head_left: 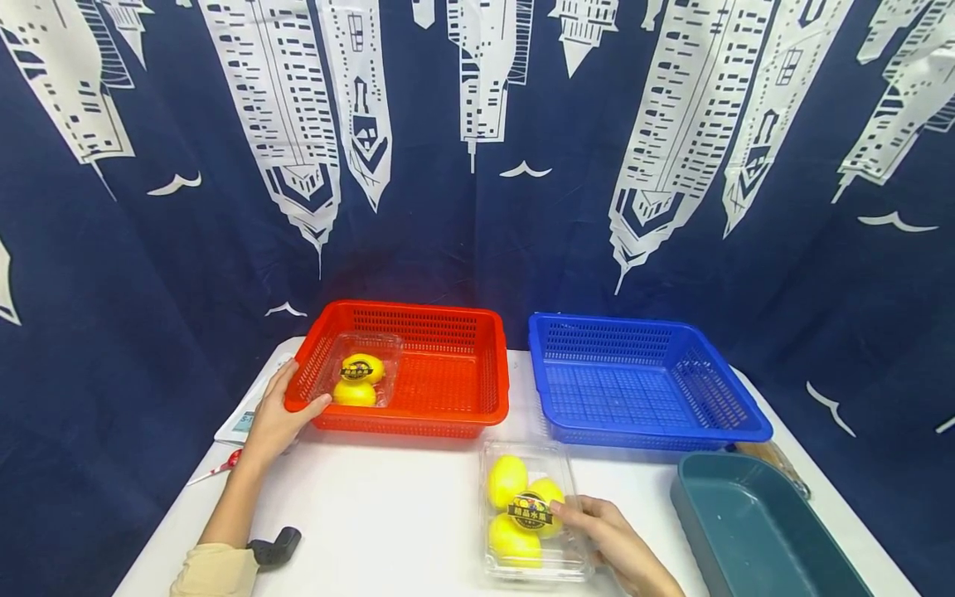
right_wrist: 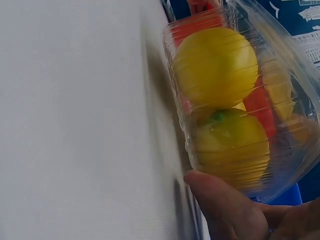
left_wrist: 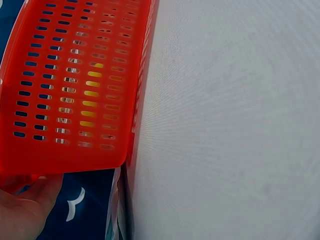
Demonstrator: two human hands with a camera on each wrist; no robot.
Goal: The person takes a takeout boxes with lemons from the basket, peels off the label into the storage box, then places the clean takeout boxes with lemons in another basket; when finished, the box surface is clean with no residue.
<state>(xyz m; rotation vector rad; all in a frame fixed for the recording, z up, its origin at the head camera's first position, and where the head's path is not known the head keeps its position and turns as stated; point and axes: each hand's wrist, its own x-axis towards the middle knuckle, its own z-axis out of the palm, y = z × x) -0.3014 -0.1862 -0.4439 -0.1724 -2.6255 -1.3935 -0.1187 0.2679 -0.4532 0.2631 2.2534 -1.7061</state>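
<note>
A clear plastic container [head_left: 552, 467] of yellow fruit [head_left: 508, 481], at least three pieces showing, sits in a person's right hand [head_left: 608, 531] toward the near side of a white table [head_left: 388, 497], in front of the gap between two baskets. The hand is clamped on the container's right side, thumb over the lid beside a dark round label [head_left: 530, 510]; whether the base touches the tabletop, I cannot tell from here. The right-wrist view shows two fruits up close, pressed against the ridged clear wall, one with a greenish tip.

At left, the left hand [head_left: 279, 423] grips the near left corner of a red basket [head_left: 433, 381], its thumb by the front rim and its fingers along the outer side. Inside the basket, at the left end, lies a second clear container [head_left: 388, 348] with two yellow fruits visible and a similar label.

Beyond, a blue basket [head_left: 604, 390] stands to the right, with a dark teal tub [head_left: 776, 522] just in front of its right corner. A red-handled tool [head_left: 234, 458] and a black object [head_left: 276, 549] lie near the left forearm. A navy curtain [head_left: 477, 232] printed with upside-down white towers hangs behind.
</note>
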